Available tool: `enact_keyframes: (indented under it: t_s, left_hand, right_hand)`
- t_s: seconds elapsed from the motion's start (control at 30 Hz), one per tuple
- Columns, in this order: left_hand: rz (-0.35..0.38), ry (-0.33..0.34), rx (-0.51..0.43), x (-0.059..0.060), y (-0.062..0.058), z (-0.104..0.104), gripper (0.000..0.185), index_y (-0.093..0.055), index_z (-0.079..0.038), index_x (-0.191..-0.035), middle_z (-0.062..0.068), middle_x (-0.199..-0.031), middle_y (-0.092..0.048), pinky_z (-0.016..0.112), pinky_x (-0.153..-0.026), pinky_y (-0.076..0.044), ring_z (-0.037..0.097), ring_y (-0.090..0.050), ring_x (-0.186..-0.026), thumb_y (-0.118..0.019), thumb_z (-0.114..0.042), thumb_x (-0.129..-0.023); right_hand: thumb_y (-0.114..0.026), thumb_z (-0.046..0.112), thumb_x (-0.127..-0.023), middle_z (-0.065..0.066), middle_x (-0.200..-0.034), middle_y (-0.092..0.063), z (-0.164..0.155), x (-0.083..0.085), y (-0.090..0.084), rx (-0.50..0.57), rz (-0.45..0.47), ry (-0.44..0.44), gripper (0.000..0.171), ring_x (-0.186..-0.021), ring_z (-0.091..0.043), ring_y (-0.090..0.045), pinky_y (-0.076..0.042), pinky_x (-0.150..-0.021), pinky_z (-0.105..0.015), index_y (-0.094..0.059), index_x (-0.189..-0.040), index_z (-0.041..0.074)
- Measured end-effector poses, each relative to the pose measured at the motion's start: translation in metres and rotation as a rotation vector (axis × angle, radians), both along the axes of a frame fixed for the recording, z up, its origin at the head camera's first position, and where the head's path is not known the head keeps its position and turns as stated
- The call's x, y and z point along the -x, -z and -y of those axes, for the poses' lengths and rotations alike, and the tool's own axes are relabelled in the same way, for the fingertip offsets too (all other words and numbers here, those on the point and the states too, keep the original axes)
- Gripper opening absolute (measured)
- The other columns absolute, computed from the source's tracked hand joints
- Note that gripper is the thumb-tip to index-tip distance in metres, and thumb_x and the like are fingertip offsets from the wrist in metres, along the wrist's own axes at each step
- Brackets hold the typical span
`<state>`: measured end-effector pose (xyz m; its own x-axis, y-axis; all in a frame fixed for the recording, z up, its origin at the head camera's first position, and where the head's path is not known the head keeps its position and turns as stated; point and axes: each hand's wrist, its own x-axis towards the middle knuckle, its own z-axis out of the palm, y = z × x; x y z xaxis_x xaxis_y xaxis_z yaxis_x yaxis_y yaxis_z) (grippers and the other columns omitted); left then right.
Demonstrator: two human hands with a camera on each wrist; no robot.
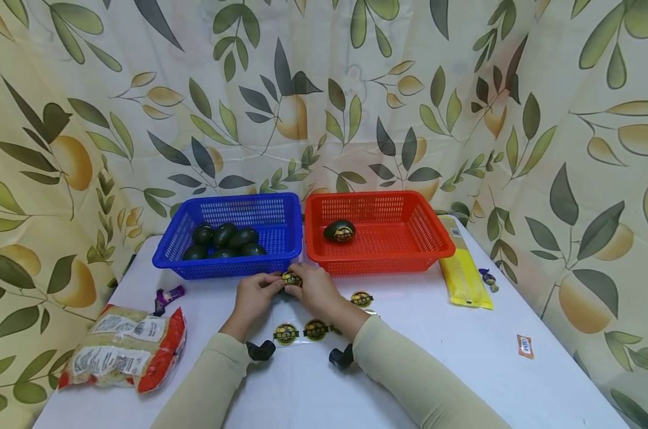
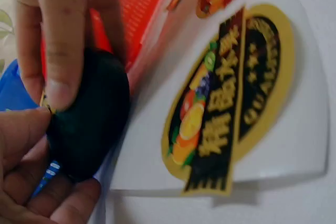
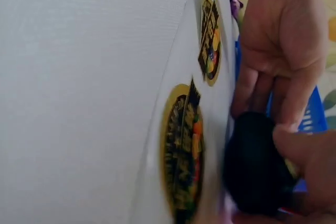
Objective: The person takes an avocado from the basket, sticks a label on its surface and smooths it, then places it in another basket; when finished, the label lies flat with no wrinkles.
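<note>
Between both hands is a dark green avocado [image 2: 92,124], just in front of the baskets. My left hand [image 1: 254,298] holds it with thumb and fingers about one side. The right hand [image 1: 318,292] grips the other side, its thumb and fingers close around a round black-and-gold sticker [image 1: 292,278] on the fruit. In the left wrist view, fingertips of both hands meet at the sticker's edge. Below the hands lies a clear sheet [image 2: 142,182] with several more such stickers, partly hidden by the right forearm.
A blue basket [image 1: 227,271] holds several avocados [image 1: 242,238]; a red basket [image 1: 377,265] holds one stickered avocado [image 1: 332,231]. At left lie a red-ended bag [image 1: 125,348] and purple candy [image 1: 171,295]. Rightward are a yellow packet [image 1: 466,274], a wrapped candy [image 1: 487,279] and a small sachet [image 1: 525,346].
</note>
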<state>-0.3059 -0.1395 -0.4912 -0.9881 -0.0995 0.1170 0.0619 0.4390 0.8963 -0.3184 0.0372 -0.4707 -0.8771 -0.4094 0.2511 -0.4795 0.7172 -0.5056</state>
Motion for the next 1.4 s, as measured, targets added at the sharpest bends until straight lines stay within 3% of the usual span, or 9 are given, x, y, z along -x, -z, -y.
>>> enact_keyframes:
  t_s: [0.23,0.37,0.53,0.7,0.8,0.9,1.03,1.23,1.4]
  left_hand:
    - [0.112,-0.018,-0.006,0.004,-0.005,-0.003,0.020,-0.082,-0.007,-0.097,0.008,-0.117,-0.078,0.046,-0.105,-0.051,0.030,-0.068,-0.120,-0.082,-0.025,-0.090]
    - [0.123,-0.017,0.027,0.004,-0.007,-0.002,0.019,-0.082,-0.007,-0.096,0.008,-0.117,-0.078,0.047,-0.107,-0.049,0.030,-0.067,-0.119,-0.082,-0.025,-0.090]
    - [0.158,-0.020,0.009,0.001,-0.007,0.000,0.020,-0.078,-0.005,-0.104,0.010,-0.109,-0.077,0.039,-0.091,-0.057,0.025,-0.070,-0.103,-0.077,-0.023,-0.095]
    - [0.208,-0.034,-0.055,0.000,-0.007,-0.002,0.024,-0.076,-0.003,-0.109,0.010,-0.105,-0.075,0.028,-0.077,-0.058,0.020,-0.069,-0.092,-0.071,-0.024,-0.099]
    - [0.235,-0.004,-0.168,0.000,-0.009,-0.012,0.026,-0.075,0.000,-0.112,0.012,-0.106,-0.076,0.032,-0.083,-0.060,0.022,-0.071,-0.096,-0.069,-0.022,-0.099]
    - [0.284,0.063,-0.345,-0.001,-0.014,-0.029,0.030,-0.070,0.002,-0.120,0.016,-0.115,-0.075,0.040,-0.096,-0.059,0.025,-0.071,-0.104,-0.066,-0.021,-0.101]
    - [0.354,0.156,-0.588,-0.002,-0.022,-0.056,0.042,-0.059,0.003,-0.134,0.019,-0.131,-0.068,0.047,-0.110,-0.051,0.027,-0.068,-0.116,-0.063,-0.026,-0.105]
    - [0.388,0.194,-0.851,0.001,-0.034,-0.089,0.057,-0.048,0.001,-0.146,0.021,-0.142,-0.060,0.042,-0.113,-0.049,0.035,-0.057,-0.134,-0.064,-0.035,-0.104]
    - [0.396,0.121,-0.956,0.007,-0.036,-0.105,0.046,-0.049,0.003,-0.141,0.020,-0.126,-0.066,0.036,-0.101,-0.057,0.032,-0.066,-0.120,-0.060,-0.026,-0.107]
  right_hand:
    - [-0.078,0.036,-0.094,-0.004,-0.127,-0.072,-0.008,0.012,0.001,0.074,0.180,0.039,0.050,-0.116,-0.022,-0.066,-0.055,-0.101,-0.043,-0.064,-0.138,0.017]
    - [-0.080,0.040,-0.091,-0.007,-0.126,-0.071,-0.009,0.018,0.000,0.070,0.262,0.039,0.059,-0.112,-0.022,-0.066,-0.055,-0.101,-0.044,-0.062,-0.141,0.013]
    - [-0.081,0.042,-0.091,-0.006,-0.122,-0.070,-0.012,0.018,0.001,0.101,0.331,0.010,0.061,-0.108,-0.020,-0.065,-0.056,-0.100,-0.041,-0.060,-0.138,0.010]
    - [-0.083,0.041,-0.088,-0.006,-0.119,-0.069,-0.035,0.002,-0.010,0.128,0.345,-0.036,0.061,-0.106,-0.019,-0.065,-0.057,-0.097,-0.039,-0.060,-0.136,0.010]
    - [-0.086,0.043,-0.085,-0.003,-0.118,-0.068,-0.058,-0.012,-0.023,0.145,0.365,-0.068,0.062,-0.106,-0.019,-0.064,-0.057,-0.094,-0.039,-0.061,-0.135,0.014]
    - [-0.086,0.042,-0.084,-0.002,-0.119,-0.068,-0.083,-0.024,-0.040,0.216,0.405,-0.097,0.060,-0.108,-0.022,-0.063,-0.059,-0.092,-0.039,-0.062,-0.133,0.019]
    - [-0.085,0.037,-0.086,-0.004,-0.124,-0.067,-0.116,-0.026,-0.066,0.314,0.439,-0.120,0.056,-0.113,-0.026,-0.062,-0.059,-0.091,-0.039,-0.062,-0.134,0.021]
    - [-0.084,0.039,-0.087,-0.007,-0.128,-0.066,-0.161,0.009,-0.100,0.265,0.392,-0.068,0.058,-0.117,-0.029,-0.059,-0.056,-0.096,-0.040,-0.062,-0.136,0.018]
    - [-0.083,0.043,-0.087,-0.011,-0.133,-0.061,-0.183,0.052,-0.119,0.251,0.457,0.047,0.063,-0.122,-0.032,-0.055,-0.055,-0.100,-0.044,-0.059,-0.139,0.016]
